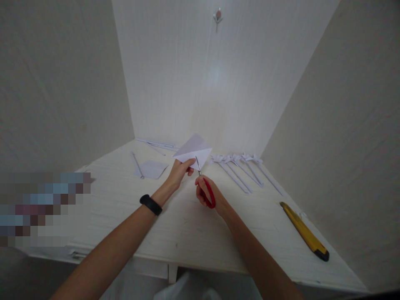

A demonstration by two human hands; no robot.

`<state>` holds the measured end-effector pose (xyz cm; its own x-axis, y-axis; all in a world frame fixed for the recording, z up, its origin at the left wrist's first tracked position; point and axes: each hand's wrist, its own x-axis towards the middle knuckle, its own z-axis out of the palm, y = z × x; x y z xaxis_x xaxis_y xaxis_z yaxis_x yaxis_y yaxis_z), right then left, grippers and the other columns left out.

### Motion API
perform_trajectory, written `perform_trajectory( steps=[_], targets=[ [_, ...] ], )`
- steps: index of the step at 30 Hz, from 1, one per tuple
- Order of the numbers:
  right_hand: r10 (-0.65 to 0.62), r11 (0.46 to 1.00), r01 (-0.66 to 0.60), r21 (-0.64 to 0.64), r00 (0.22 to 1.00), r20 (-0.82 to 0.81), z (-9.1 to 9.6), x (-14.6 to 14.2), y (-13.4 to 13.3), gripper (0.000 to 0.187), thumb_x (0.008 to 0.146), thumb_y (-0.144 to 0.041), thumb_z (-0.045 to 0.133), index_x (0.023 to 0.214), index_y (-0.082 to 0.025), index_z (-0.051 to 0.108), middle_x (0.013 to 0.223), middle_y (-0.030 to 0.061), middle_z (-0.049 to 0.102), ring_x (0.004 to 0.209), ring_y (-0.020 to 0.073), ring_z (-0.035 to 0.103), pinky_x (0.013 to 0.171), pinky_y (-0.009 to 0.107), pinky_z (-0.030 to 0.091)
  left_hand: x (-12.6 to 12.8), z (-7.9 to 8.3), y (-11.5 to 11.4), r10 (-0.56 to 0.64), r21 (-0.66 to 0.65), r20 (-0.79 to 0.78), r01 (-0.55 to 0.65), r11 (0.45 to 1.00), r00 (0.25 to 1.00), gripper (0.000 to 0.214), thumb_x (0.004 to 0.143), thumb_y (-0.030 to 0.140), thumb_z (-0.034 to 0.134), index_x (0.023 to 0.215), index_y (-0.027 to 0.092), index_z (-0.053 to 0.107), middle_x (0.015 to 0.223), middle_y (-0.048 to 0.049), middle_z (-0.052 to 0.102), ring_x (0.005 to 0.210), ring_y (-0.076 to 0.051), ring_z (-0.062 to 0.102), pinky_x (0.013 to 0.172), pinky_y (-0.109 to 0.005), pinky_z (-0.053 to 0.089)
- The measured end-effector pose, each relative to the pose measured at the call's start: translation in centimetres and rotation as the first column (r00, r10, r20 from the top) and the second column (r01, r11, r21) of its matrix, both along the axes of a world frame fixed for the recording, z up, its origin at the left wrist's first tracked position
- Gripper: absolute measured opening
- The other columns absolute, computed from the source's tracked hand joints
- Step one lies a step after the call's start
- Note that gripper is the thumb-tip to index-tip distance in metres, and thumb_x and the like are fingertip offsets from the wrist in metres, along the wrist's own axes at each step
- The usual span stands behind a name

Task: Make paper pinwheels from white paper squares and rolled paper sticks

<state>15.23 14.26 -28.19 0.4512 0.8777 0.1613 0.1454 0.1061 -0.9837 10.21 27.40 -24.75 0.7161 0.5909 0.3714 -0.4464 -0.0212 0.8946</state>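
My left hand (179,173) pinches the lower edge of a folded white paper (194,151), holding it up above the white table (175,233). My right hand (208,192) grips red-handled scissors (206,187), whose blades meet the paper's lower edge just right of my left fingers. A black band sits on my left wrist (151,204).
Several folded white paper pieces with long stems (240,168) lie in a row at the back right. A yellow utility knife (303,231) lies near the right wall. Another folded sheet (152,169) and thin paper strips (156,143) lie at the back left. Walls close in on three sides.
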Motion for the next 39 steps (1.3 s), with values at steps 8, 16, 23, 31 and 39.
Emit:
perform_trajectory(
  steps=[8, 16, 23, 31, 39],
  targets=[
    [-0.081, 0.995, 0.086, -0.055, 0.993, 0.08, 0.6, -0.3, 0.2, 0.038, 0.083, -0.058, 0.046, 0.072, -0.021, 0.045, 0.039, -0.0099, 0.042, 0.025, 0.0058, 0.032, 0.026, 0.017, 0.024, 0.2, -0.3, 0.0, -0.022, -0.013, -0.01, 0.022, 1.0, 1.0, 0.015, 0.065, 0.025, 0.063, 0.064, 0.016, 0.052, 0.051, 0.0054, 0.047, 0.036, -0.004, 0.035, 0.036, -0.02, 0.026],
    [-0.086, 0.993, 0.097, -0.063, 0.982, 0.169, 0.8, -0.1, 0.1, 0.035, 0.086, -0.047, 0.043, 0.061, -0.022, 0.042, 0.034, -0.0086, 0.038, 0.025, 0.0069, 0.034, 0.029, 0.019, 0.027, 0.1, -0.3, 0.0, -0.045, -0.023, -0.007, 0.045, 0.999, 0.999, 0.013, 0.066, 0.024, 0.064, 0.066, 0.016, 0.053, 0.053, 0.0048, 0.049, 0.037, -0.004, 0.036, 0.036, -0.02, 0.027],
    [-0.111, 0.992, 0.121, -0.047, 0.977, 0.181, 1.2, -0.4, -0.3, 0.035, 0.085, -0.046, 0.046, 0.06, -0.021, 0.041, 0.035, -0.0087, 0.037, 0.026, 0.0049, 0.029, 0.028, 0.019, 0.02, 0.1, -0.4, -0.1, -0.051, -0.041, -0.003, 0.051, 0.998, 0.999, 0.014, 0.065, 0.025, 0.064, 0.067, 0.016, 0.053, 0.054, 0.0051, 0.049, 0.037, -0.004, 0.036, 0.036, -0.02, 0.026],
    [-0.096, 0.99, 0.111, -0.087, 0.982, 0.162, 0.9, -0.1, 0.0, 0.042, 0.085, -0.052, 0.045, 0.058, -0.021, 0.04, 0.034, -0.0084, 0.037, 0.025, 0.0054, 0.031, 0.027, 0.019, 0.023, 0.1, -0.3, -0.1, -0.057, -0.033, 0.001, 0.057, 0.998, 0.998, 0.015, 0.066, 0.025, 0.064, 0.069, 0.016, 0.054, 0.054, 0.0055, 0.049, 0.036, -0.004, 0.035, 0.037, -0.02, 0.026],
    [0.018, 0.995, 0.004, -0.103, 0.978, 0.209, 0.0, 0.1, -0.2, 0.057, 0.085, -0.072, 0.023, 0.061, -0.022, 0.037, 0.037, -0.0075, 0.035, 0.027, 0.0067, 0.032, 0.03, 0.02, 0.027, 0.1, -0.5, 0.1, -0.072, -0.004, -0.017, 0.072, 0.997, 0.997, 0.015, 0.066, 0.025, 0.064, 0.07, 0.015, 0.054, 0.054, 0.0062, 0.049, 0.036, -0.003, 0.035, 0.037, -0.019, 0.027]
  ],
)
